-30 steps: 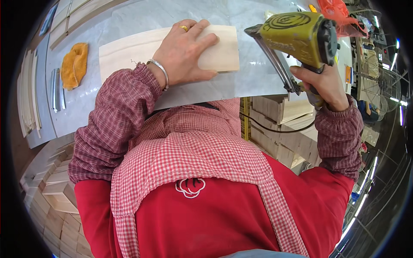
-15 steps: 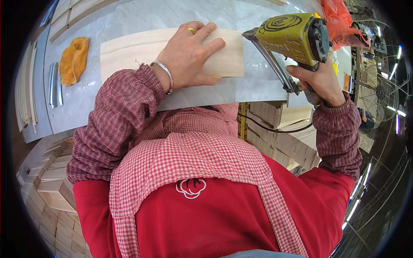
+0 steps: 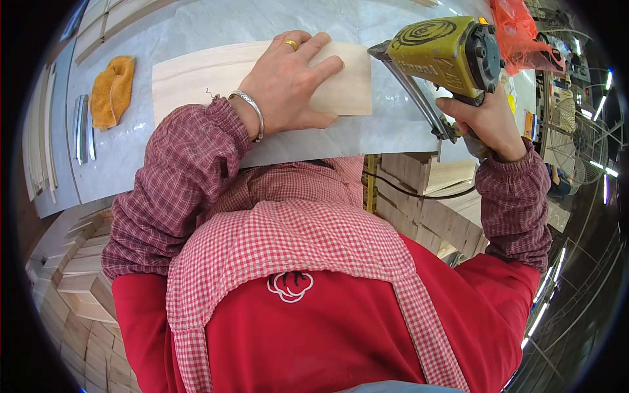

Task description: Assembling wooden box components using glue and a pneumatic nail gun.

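Note:
A pale wooden board (image 3: 200,75) lies along the near part of the worktable. My left hand (image 3: 288,85) spans it, thumb at the near edge and fingers reaching the far edge, gripping it across. In my right hand (image 3: 488,121) is a yellow-green nail gun (image 3: 436,52), held by its handle. The gun's nose points left and meets the board's right end, or nearly so; exact contact is hard to tell. Its metal magazine (image 3: 419,95) slants down toward me. The trigger finger is mostly hidden behind the gun.
An orange cloth (image 3: 113,93) and metal nail strips (image 3: 83,130) lie left on the grey worktable (image 3: 216,23). Wood strips (image 3: 124,19) are at the far left. A red plastic bag (image 3: 514,39) sits beyond the gun. Stacked wood (image 3: 452,213) and a dark hose (image 3: 419,196) are below the table; a fan (image 3: 576,141) stands right.
The board's right end and the nail gun have shifted very slightly. Both hands keep their hold.

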### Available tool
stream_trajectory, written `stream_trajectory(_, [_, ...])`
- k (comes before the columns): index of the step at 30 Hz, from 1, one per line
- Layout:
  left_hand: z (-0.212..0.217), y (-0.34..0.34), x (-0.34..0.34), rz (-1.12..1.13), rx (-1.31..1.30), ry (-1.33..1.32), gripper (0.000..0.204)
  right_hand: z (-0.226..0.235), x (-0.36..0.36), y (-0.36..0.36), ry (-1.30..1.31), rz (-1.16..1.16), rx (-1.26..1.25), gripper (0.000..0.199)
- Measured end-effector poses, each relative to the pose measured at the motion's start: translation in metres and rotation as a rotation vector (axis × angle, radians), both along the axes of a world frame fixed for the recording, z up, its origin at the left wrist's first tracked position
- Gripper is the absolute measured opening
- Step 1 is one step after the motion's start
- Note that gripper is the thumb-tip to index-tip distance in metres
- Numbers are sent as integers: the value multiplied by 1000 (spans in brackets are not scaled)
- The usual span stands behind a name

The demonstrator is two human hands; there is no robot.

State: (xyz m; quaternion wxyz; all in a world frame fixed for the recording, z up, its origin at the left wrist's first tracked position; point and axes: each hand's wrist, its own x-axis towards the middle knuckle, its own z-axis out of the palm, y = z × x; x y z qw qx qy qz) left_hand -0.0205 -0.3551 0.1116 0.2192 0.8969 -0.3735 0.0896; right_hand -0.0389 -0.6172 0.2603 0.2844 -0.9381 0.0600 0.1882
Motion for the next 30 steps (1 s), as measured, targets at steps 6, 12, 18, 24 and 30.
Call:
stream_trajectory(6, [-2,1,2,-10,-28,-2,63,2,-15,-3,-38,36,37,34])
stream_trajectory(12, [-3,0,4,-15,-40,-9,63,-5,-30,-9,-87,116,97,37])
stream_trajectory(18, [-3,0,3,-7,-35,-8,63,-2,-36,-3,-64,79,62,38])
stream_trajectory(24, [-2,-1,1,0,0,-1,64,-6,-62,-11,-111,78,96,39])
stream_trajectory(30, [3,-2,0,-3,6,-28,65,3,-87,4,40,-100,152,39])
